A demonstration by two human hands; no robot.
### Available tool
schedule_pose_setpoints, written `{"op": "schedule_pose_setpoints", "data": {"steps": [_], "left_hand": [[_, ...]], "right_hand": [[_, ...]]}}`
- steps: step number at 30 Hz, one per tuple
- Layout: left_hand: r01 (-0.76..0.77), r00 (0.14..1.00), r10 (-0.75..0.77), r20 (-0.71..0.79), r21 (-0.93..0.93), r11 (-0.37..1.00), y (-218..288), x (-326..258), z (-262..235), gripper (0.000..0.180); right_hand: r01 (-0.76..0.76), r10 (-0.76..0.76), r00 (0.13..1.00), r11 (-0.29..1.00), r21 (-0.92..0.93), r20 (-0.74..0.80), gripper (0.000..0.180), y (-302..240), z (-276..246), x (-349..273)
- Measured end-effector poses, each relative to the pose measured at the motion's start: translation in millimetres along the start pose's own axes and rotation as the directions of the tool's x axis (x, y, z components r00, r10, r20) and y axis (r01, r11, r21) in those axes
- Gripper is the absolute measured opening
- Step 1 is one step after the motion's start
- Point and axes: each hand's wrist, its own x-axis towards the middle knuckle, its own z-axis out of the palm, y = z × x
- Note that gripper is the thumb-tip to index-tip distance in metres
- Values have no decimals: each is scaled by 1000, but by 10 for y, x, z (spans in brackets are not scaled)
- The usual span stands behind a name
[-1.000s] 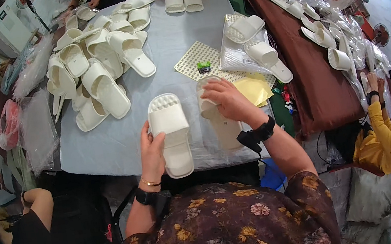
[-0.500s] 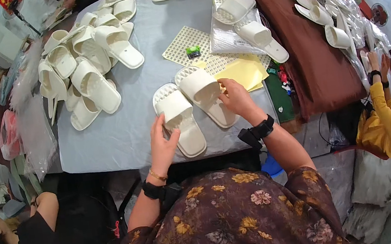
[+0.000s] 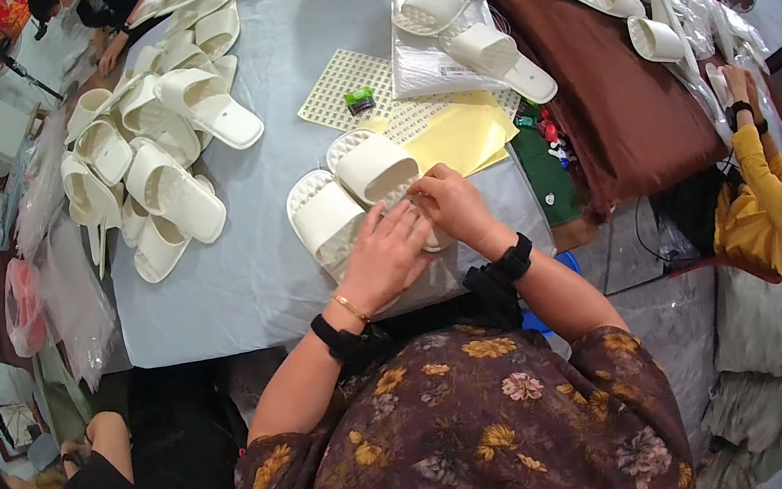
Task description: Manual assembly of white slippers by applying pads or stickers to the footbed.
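Laying left grip (image 3: 382,254), loosely spread, across a pair of cream, rubbery-looking slide slippers (image 3: 376,168); curling right grip (image 3: 454,207) close alongside, can't tell if pinching anything. Already set side by side on the grey-covered bench (image 3: 228,304); leaving a jumbled cream slipper heap (image 3: 185,202) unpaired, seemingly, at left. Half a second ago, keeping one grip per slipper; now bringing both together.

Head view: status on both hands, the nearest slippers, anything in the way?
Left hand and right hand close together over the nearest slippers; grip unclear. Slippers side by side on table. Hands partly cover both slippers.
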Motion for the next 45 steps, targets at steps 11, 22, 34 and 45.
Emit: {"op": "schedule_pose_setpoints", "data": {"steps": [11, 22, 34, 45], "left_hand": [[180, 978, -153, -140, 208, 961, -50, -178, 95, 40], [128, 986, -126, -114, 16, 992, -129, -162, 209, 44], [161, 974, -172, -147, -82, 984, -155, -177, 207, 44], [166, 972, -177, -154, -87, 982, -162, -201, 221, 43]], "right_hand": [[112, -111, 994, 992, -64, 7, 12, -23, 23, -15], [61, -62, 998, 990, -130, -6, 6, -138, 108, 29], [-86, 102, 990, 983, 165, -94, 6, 97, 74, 92], [69, -54, 986, 993, -92, 159, 6, -51, 11, 132]]}}
